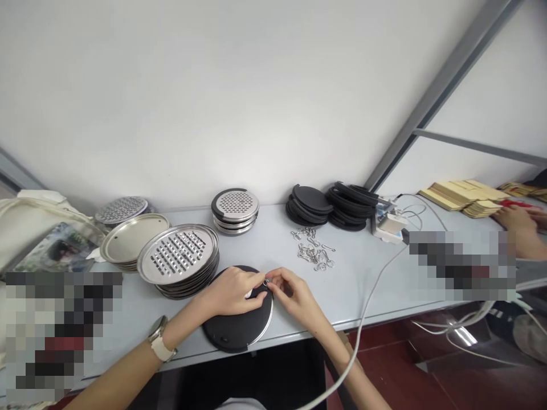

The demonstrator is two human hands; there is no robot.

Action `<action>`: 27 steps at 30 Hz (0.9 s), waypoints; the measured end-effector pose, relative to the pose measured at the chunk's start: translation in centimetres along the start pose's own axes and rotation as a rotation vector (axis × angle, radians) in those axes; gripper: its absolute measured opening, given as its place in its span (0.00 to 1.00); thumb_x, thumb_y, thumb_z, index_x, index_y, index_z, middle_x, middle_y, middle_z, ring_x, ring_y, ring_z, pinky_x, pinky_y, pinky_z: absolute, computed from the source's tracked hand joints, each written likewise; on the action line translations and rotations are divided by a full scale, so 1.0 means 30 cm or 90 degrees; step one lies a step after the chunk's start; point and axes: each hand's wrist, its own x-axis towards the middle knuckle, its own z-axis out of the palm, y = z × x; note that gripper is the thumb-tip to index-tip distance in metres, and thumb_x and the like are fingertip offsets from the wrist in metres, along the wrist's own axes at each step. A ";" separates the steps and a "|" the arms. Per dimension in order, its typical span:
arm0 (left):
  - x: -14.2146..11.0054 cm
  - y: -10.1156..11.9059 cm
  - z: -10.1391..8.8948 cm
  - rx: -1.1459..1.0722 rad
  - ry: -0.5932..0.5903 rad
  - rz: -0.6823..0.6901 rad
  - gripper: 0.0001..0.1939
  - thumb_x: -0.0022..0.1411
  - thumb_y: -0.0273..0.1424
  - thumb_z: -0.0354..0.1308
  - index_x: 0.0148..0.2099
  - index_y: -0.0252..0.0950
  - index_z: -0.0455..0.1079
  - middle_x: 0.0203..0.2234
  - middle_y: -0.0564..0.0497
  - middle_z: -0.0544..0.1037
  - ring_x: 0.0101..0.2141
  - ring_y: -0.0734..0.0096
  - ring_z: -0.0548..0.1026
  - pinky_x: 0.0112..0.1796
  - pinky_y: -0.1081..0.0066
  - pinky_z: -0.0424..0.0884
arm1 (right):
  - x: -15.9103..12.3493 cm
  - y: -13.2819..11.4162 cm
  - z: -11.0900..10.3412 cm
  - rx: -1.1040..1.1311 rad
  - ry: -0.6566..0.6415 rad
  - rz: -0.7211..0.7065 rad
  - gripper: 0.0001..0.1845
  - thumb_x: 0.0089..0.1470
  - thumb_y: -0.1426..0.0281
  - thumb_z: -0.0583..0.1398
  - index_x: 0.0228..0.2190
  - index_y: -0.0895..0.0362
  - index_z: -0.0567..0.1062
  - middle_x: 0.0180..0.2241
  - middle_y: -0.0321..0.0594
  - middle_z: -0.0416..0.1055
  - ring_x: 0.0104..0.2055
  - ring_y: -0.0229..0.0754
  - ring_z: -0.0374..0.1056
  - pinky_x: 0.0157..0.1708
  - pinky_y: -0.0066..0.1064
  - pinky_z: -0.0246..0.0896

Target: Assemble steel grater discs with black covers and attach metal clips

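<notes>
Black and round, a disc [237,324] with a silvery edge strip lies flat at the near edge of the pale grey table [265,245]. The left hand [235,290], below a wrist with a light-strapped watch [160,339], rests over its upper part, forefinger reaching to the rim and thumb spread lower on the black face. The right hand [294,293] comes in from the other side, thumb and forefinger closed on a small metal clip [266,282]. That clip sits at the disc's upper right rim, right at the fingertips of both hands; whether the left fingers also pinch it, I cannot tell. A white cable [363,319] curves past the right forearm.

Beyond the left hand leans a tall stack of metal graters [179,254], with shallow metal pans [134,239] beside it. Loose metal clips [314,250] lie scattered beyond the right hand. Farther back, near the wall, stand black-and-silver graters [236,206] and two piles of black discs [310,200].
</notes>
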 end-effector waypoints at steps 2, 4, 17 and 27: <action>0.000 0.000 0.000 -0.001 0.007 0.000 0.06 0.63 0.34 0.50 0.35 0.38 0.62 0.22 0.55 0.72 0.24 0.71 0.72 0.27 0.71 0.59 | -0.003 -0.006 -0.006 -0.005 -0.015 0.003 0.09 0.59 0.65 0.56 0.40 0.54 0.73 0.32 0.38 0.71 0.33 0.40 0.67 0.35 0.33 0.63; 0.000 0.001 -0.003 0.002 0.005 0.002 0.06 0.63 0.34 0.50 0.35 0.38 0.62 0.23 0.55 0.72 0.24 0.71 0.72 0.27 0.71 0.59 | -0.004 -0.010 -0.009 -0.008 -0.018 -0.005 0.08 0.60 0.66 0.56 0.39 0.53 0.74 0.33 0.39 0.71 0.34 0.40 0.67 0.36 0.33 0.63; -0.002 0.002 -0.005 0.024 0.022 0.031 0.06 0.63 0.34 0.50 0.36 0.38 0.64 0.23 0.54 0.73 0.24 0.70 0.73 0.27 0.71 0.58 | 0.001 0.011 0.009 -0.006 -0.004 -0.044 0.12 0.60 0.64 0.55 0.45 0.53 0.67 0.31 0.37 0.67 0.33 0.40 0.65 0.36 0.33 0.64; -0.009 0.012 -0.010 0.047 0.033 0.037 0.07 0.65 0.34 0.49 0.38 0.38 0.65 0.25 0.54 0.75 0.26 0.69 0.74 0.27 0.72 0.59 | 0.002 0.004 0.012 -0.040 -0.033 -0.079 0.13 0.62 0.64 0.52 0.47 0.53 0.66 0.27 0.34 0.64 0.30 0.38 0.63 0.31 0.30 0.59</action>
